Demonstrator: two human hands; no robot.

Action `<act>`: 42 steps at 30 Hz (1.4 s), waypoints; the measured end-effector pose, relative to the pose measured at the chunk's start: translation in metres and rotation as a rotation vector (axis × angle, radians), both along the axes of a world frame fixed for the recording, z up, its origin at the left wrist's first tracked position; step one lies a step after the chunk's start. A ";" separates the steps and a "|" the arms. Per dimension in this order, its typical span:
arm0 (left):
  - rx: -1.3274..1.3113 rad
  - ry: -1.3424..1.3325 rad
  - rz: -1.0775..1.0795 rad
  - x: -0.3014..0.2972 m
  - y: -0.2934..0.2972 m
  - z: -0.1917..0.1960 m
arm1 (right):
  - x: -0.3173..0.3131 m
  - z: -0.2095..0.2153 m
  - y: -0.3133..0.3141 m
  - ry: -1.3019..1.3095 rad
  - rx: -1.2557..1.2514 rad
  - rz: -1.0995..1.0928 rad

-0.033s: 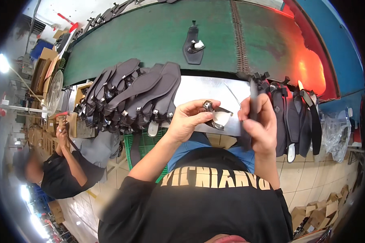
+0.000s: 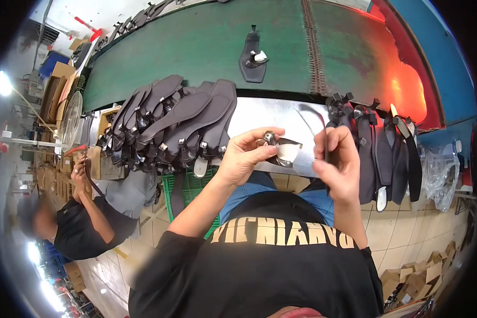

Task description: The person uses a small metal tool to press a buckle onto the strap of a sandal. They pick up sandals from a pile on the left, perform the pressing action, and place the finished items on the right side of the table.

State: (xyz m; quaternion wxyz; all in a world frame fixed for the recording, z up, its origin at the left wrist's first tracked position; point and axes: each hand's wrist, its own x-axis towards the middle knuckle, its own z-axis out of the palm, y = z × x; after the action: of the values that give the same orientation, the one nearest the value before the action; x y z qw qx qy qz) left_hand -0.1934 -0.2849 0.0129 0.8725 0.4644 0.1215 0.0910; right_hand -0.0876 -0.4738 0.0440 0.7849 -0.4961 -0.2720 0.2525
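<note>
White tag (image 2: pixel 288 152) (on strap) between hands

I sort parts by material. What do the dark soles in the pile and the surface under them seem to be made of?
The dark soles look like matte rubber or foam: dull, no glare, edges bend softly; I cannot tell which. The work surface looks like bare sheet metal: silver-grey with a bright, streaky sheen.

A shiny metal table (image 2: pixel 273 114) is set against a green conveyor belt (image 2: pixel 196 47). Dark shoe soles (image 2: pixel 180 119) are piled on the table's left end, and more dark soles with straps (image 2: pixel 379 146) are stacked at its right end. One strapped sole (image 2: pixel 253 55) is carried alone on the belt.
</note>
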 end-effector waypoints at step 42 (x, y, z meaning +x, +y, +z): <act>0.048 -0.076 -0.013 -0.021 0.000 -0.008 | -0.035 -0.025 -0.013 -0.425 -0.277 -0.112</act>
State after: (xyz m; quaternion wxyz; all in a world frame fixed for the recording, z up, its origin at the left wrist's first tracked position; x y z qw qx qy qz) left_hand -0.2142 -0.2850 0.0048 0.8656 0.4823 0.0832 0.1058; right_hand -0.1225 -0.4869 0.0188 0.6473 -0.6552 -0.3658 0.1338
